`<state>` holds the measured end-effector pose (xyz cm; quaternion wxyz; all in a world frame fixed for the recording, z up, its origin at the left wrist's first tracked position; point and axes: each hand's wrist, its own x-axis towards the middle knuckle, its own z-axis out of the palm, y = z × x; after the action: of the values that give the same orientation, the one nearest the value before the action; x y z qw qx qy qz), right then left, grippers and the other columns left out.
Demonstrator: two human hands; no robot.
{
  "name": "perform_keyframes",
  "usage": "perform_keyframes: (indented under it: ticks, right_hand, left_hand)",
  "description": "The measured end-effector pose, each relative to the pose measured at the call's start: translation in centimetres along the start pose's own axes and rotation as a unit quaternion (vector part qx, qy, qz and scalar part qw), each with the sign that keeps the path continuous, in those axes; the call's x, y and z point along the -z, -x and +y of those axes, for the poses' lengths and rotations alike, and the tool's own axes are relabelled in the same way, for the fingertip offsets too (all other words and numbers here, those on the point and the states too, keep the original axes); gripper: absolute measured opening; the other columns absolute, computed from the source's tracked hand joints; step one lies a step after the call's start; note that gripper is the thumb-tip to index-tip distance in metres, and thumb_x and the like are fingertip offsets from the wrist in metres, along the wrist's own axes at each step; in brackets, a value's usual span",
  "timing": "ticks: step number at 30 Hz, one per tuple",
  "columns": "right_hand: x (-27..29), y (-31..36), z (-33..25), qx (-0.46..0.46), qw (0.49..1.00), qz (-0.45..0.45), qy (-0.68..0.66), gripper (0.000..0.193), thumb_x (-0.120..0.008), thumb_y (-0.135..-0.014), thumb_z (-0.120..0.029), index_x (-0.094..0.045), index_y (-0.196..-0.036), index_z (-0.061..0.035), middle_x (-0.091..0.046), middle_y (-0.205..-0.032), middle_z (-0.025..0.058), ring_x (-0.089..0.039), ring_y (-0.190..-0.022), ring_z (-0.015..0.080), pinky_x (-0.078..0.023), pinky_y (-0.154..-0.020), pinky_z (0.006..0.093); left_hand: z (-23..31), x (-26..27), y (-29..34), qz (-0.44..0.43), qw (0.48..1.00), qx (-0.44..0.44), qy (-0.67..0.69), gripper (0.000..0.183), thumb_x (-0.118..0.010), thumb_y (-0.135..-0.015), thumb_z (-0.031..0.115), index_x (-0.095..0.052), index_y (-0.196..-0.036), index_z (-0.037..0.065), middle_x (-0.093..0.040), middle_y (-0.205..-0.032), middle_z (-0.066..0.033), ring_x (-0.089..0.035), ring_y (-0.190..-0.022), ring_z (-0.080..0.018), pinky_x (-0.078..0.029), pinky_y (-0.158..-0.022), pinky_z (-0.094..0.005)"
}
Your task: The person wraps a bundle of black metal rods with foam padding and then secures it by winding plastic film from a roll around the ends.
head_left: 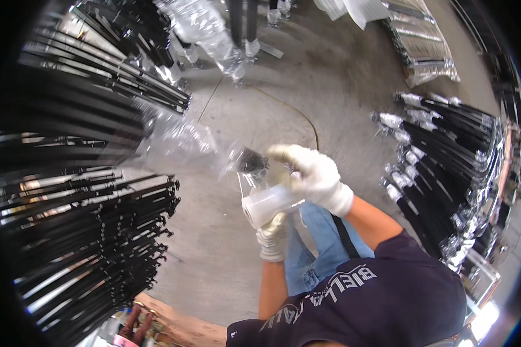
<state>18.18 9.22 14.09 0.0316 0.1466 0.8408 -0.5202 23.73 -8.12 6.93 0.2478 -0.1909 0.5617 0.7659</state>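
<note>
In white work gloves, both my hands are in front of me near the middle of the view. My left hand (271, 238) is closed around the lower side of a roll of clear stretch film (266, 207), which lies tilted across it. Just above the roll, my right hand (321, 176) is partly blurred, with fingers and thumb apart and curved toward the dark end of a bundle (250, 161). Clear film (182, 139) wraps that end and spreads left along the blurred black bars. Whether my right fingers touch the film is hard to make out.
Black metal bars (110, 231) are stacked at the left. More bundles with film-wrapped ends (440, 168) lie at the right. A wrapped flat pack (421, 43) lies at the far right. Film-covered posts (252, 34) stand ahead, and a thin cord (298, 110) crosses the concrete floor.
</note>
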Motion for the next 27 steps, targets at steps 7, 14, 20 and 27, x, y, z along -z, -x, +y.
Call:
perform_keyframes:
  ticks: [7, 14, 20, 27]
  right_hand:
    - [0.7, 2.8, 0.3, 0.047, 0.986, -0.15, 0.054, 0.066, -0.071, -0.057, -0.033, -0.048, -0.112, -0.0045, -0.05, -0.101, 0.0136, -0.049, -0.096, 0.0295, -0.042, -0.079, 0.0387]
    - [1.3, 4.3, 4.1, -0.013, 0.972, -0.142, -0.185, 0.06, -0.071, -0.057, -0.032, -0.045, -0.107, -0.0089, -0.058, -0.097, 0.0132, -0.056, -0.093, 0.0296, -0.046, -0.077, 0.0346]
    - [7.0, -1.7, 8.8, 0.031, 0.978, -0.04, -0.202, 0.063, -0.071, -0.054, -0.019, -0.047, -0.111, -0.0091, -0.059, -0.097, 0.0111, -0.058, -0.088, 0.023, -0.046, -0.078, 0.0318]
    - [-11.5, -14.0, 14.9, 0.185, 0.756, -0.266, -0.569, 0.06, -0.066, -0.071, -0.039, -0.044, -0.119, -0.0082, -0.057, -0.099, 0.0046, -0.053, -0.093, 0.0163, -0.049, -0.073, 0.0297]
  left_hand:
    - [1.2, 3.3, 0.6, -0.062, 0.918, -0.083, -0.382, 0.058, -0.07, -0.07, 0.018, -0.042, -0.117, 0.001, -0.059, -0.097, -0.0101, -0.058, -0.087, -0.0199, -0.048, -0.077, -0.0329]
    - [7.4, -4.1, -8.3, -0.224, 0.972, -0.046, -0.059, 0.072, -0.065, -0.066, 0.01, -0.03, -0.13, 0.008, -0.042, -0.124, -0.0136, -0.041, -0.113, -0.027, -0.033, -0.097, -0.0383]
    - [7.5, -3.5, -12.3, -0.351, 0.932, -0.045, -0.075, 0.069, -0.08, -0.053, 0.015, -0.045, -0.113, 0.016, -0.049, -0.111, -0.0086, -0.047, -0.104, -0.0239, -0.038, -0.093, -0.0419]
    - [8.8, -5.0, -11.5, -0.241, 0.866, -0.142, -0.414, 0.09, -0.082, -0.054, 0.03, -0.034, -0.124, 0.003, -0.046, -0.112, -0.0073, -0.046, -0.103, -0.0192, -0.04, -0.089, -0.034]
